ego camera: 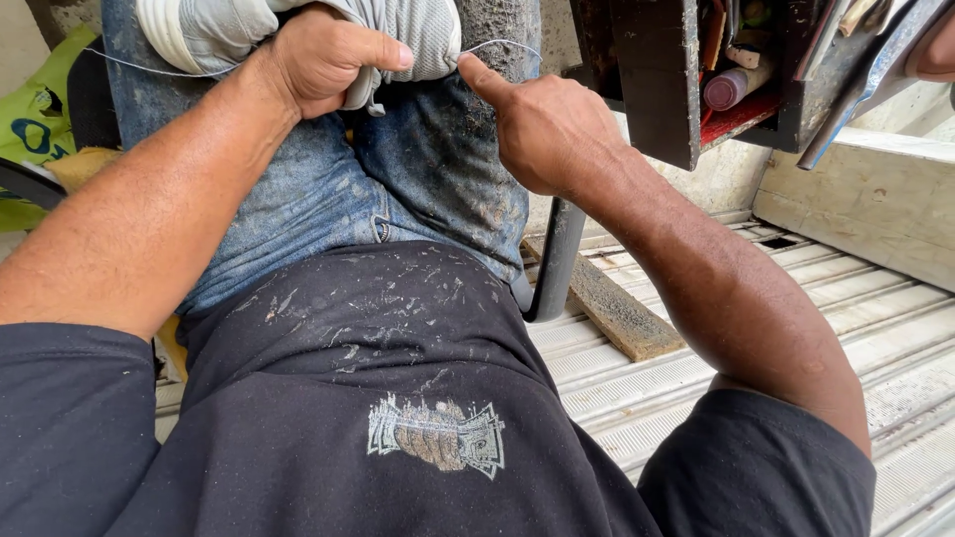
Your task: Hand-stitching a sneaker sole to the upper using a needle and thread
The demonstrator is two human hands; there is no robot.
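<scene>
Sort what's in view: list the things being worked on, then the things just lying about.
In use: grey shoe, held by the left hand; white thread, pulled by the right hand.

Lying about: wooden plank; dark toolbox; red tube; green bag.

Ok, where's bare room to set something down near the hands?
Free: the ribbed metal floor right of the wooden block, below the concrete ledge. Crowded: the lap, where the left hand grips the shoe and the right hand pulls thread; the toolbox is full.
</scene>
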